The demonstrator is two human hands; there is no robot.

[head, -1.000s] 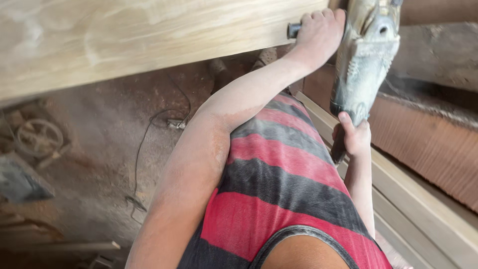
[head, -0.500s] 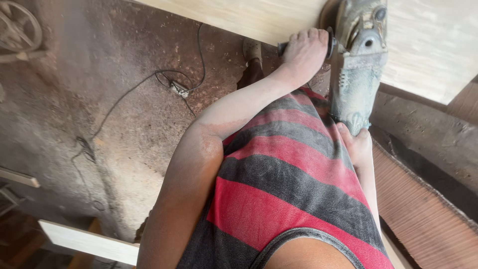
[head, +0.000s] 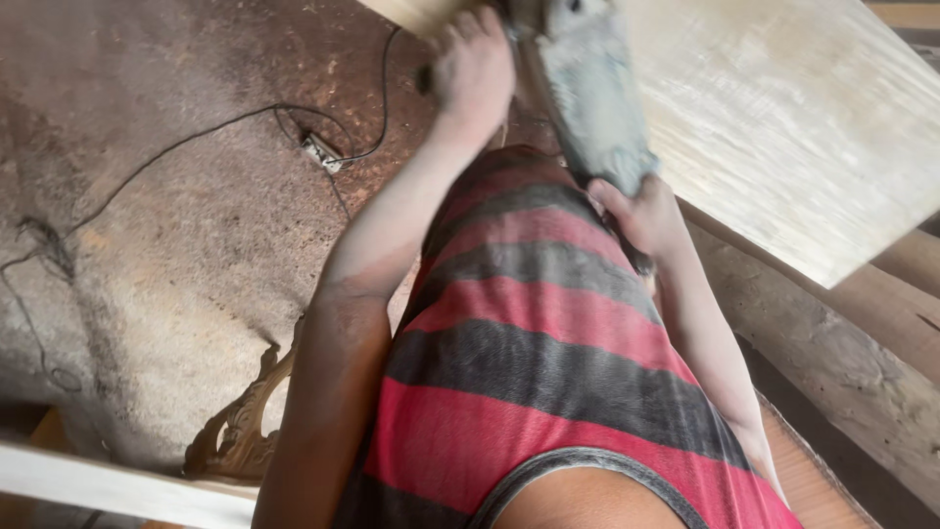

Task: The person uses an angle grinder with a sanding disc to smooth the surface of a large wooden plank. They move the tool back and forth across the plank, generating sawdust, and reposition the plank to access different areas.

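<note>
A thin black cord (head: 196, 137) lies on the dusty floor (head: 147, 245), and a curly carved wood piece (head: 240, 431) sits lower down. The left hand (head: 475, 69) has its grip shut tight on the side handle (head: 424, 78) of a dusty grey power tool (head: 587, 88). The right hand (head: 641, 216) is clamped on the tool's back end. The tool rests on a pale wood board (head: 783, 127). The red and grey striped shirt (head: 548, 372) hides what is below.

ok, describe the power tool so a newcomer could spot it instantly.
Start at the big pale wooden board filling the upper right. At its left edge sits the power tool, a dusty grey, elongated body gripped by the left hand in front and the right hand behind. Nothing else nearby is grey and hand-held.
</note>
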